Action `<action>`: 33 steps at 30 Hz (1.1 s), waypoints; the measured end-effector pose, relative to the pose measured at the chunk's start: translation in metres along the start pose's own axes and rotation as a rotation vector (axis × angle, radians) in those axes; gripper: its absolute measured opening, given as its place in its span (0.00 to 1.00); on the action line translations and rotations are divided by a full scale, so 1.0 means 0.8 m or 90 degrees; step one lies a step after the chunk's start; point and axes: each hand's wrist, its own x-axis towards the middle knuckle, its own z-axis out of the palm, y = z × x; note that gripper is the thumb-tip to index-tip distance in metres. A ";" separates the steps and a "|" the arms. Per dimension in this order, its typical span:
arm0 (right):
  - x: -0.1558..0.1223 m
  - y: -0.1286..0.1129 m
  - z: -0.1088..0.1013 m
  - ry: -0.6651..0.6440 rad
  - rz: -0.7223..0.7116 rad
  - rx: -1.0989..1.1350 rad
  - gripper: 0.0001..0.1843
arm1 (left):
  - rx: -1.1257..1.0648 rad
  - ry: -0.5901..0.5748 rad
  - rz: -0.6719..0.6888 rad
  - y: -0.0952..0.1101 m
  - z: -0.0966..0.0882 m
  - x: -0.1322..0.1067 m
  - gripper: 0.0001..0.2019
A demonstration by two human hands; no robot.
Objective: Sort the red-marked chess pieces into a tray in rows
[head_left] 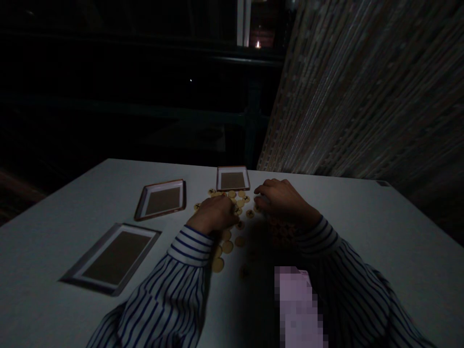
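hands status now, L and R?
Left hand: curled over the round pieces; cannot tell whether it grips one.
Right hand: partly curled beside those pieces; cannot tell whether it holds any.

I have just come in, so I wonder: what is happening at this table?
A person in striped sleeves has both bare hands at a loose group of discs on a white table. The left hand reaches down over the discs; the right hand is at their right edge. It is too dark to tell whether either hand grips one. Some discs show dark marks, others look plain. Of three frames, two lie to the left and one beyond the discs.
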 end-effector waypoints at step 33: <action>0.007 -0.046 0.022 0.220 -0.109 0.161 0.17 | -0.566 -0.093 0.067 -0.040 -0.033 -0.022 0.20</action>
